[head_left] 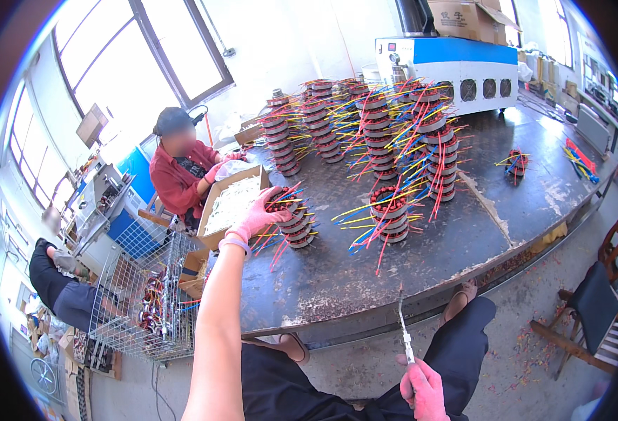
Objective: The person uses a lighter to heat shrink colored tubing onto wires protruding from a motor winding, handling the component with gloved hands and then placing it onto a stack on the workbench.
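My left hand (256, 216), in a pink glove, is closed on the top of a short stack of wire-wound motor stators (298, 226), with red, blue and yellow leads sticking out. My right hand (423, 389), also in a pink glove, grips a thin hand tool (406, 337) with a pale handle and a slim metal shank, its tip pointing at the table's front edge. Just right of the left hand's stack stands another low pile of stators (391, 214). Taller stator columns (375, 130) rise behind them.
A co-worker (183, 161) sits at the far left beside an open carton (233, 203) of white pieces. A wire basket (137, 295) holds wired parts. On the dark table (344, 281) are a single stator (516, 165) and a blue-white machine (456, 70). A chair (593, 309) stands right.
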`<state>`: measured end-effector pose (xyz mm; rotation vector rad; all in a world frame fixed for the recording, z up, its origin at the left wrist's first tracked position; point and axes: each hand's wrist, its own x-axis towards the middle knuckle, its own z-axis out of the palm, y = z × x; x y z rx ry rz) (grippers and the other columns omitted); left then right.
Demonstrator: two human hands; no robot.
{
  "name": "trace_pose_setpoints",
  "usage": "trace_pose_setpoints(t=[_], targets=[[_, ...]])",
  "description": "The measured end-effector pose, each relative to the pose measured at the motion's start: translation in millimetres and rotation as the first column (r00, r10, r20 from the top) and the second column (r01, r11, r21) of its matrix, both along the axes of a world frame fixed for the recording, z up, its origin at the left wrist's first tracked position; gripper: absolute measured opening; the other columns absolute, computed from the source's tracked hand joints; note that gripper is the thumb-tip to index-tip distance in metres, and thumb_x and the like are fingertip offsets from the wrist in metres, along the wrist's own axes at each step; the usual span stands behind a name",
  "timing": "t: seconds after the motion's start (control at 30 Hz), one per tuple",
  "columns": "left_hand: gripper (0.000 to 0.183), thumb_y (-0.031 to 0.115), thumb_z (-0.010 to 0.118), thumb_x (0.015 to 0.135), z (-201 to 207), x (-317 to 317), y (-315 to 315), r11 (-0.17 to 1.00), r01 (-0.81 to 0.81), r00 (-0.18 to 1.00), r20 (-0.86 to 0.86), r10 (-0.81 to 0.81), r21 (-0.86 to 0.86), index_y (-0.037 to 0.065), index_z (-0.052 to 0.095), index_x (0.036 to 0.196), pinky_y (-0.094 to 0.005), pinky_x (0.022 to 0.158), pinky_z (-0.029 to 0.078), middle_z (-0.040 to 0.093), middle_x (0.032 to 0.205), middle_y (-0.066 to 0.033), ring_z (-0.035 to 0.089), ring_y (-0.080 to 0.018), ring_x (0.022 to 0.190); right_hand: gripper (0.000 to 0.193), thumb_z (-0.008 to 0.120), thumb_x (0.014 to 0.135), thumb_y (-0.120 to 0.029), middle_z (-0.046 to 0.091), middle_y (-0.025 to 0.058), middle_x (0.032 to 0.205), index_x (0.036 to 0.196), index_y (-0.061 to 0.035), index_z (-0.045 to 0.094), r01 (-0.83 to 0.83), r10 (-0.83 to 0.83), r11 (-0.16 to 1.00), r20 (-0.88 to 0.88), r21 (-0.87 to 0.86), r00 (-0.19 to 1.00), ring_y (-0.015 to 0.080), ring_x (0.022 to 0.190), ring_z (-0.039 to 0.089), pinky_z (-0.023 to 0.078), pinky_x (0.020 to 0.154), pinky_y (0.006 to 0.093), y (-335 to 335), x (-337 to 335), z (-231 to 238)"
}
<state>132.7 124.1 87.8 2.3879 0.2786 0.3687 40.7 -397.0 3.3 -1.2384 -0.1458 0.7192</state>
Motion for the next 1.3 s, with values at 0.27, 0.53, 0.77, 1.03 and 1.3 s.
trace_pose_setpoints(t=[0.27,0.53,0.77,1.03,1.3], targets=[[0.075,0.032,0.081,0.078,59.4,-25.4,-40.9,0.948,-0.055,0.989,-0.115,0.095,0.313,0.005,0.052,0.142,-0.0341,0.114,0.034,0.055,0.141,-0.0126,0.047,-0.0240,0.135,0.031,0.048,0.106,-0.031,0.043,-0.0067,0.059,0.082,-0.0119,0.053,0.020,-0.020,1.000,-0.008,0.015,1.000,0.0034,0.046,0.033,0.022,0.042,0.0214,-0.8,-1.8,3.2],[0.056,0.023,0.073,0.089,65.6,35.3,-96.6,0.985,0.118,0.983,0.127,-0.134,0.126,-0.002,0.055,0.136,-0.0322,0.106,0.044,0.062,0.130,-0.0120,0.057,-0.0182,0.122,0.043,0.052,0.105,-0.031,0.047,-0.0046,0.061,0.133,0.0009,0.057,0.040,-0.030,0.996,-0.122,0.075,0.992,0.0036,0.050,0.036,0.025,0.046,0.0207,-16.5,10.5,-13.8],[0.129,0.074,0.078,0.060,-4.1,134.1,-192.2,0.939,0.178,0.977,-0.169,-0.132,0.295,-0.009,0.033,0.148,-0.0410,0.114,0.038,0.042,0.147,-0.0301,0.046,-0.0403,0.135,0.035,0.050,0.105,-0.036,0.045,-0.0054,0.060,0.078,-0.0128,0.051,0.137,-0.136,0.990,-0.020,0.030,0.990,0.0044,0.045,0.034,0.023,0.041,0.0221,-11.7,11.0,-1.2],[0.091,0.048,0.086,0.062,2.3,119.2,-200.3,0.944,0.062,0.979,0.163,-0.120,0.324,0.002,0.053,0.133,-0.0408,0.103,0.045,0.059,0.123,-0.0213,0.058,-0.0350,0.115,0.045,0.049,0.106,-0.032,0.046,-0.0045,0.061,0.135,0.0019,0.055,0.077,-0.076,0.997,-0.139,0.003,0.987,0.0032,0.049,0.035,0.026,0.045,0.0203,-29.8,19.6,1.6],[0.101,0.039,0.091,0.060,-3.7,-49.9,-180.7,0.897,0.244,0.969,-0.048,-0.244,0.369,0.000,0.047,0.142,-0.0433,0.110,0.039,0.050,0.140,-0.0227,0.050,-0.0375,0.129,0.043,0.047,0.106,-0.031,0.047,-0.0040,0.061,0.130,0.0027,0.057,-0.066,0.056,0.995,-0.120,-0.077,0.991,0.0033,0.048,0.036,0.025,0.045,0.0197,-9.2,3.9,11.8]])
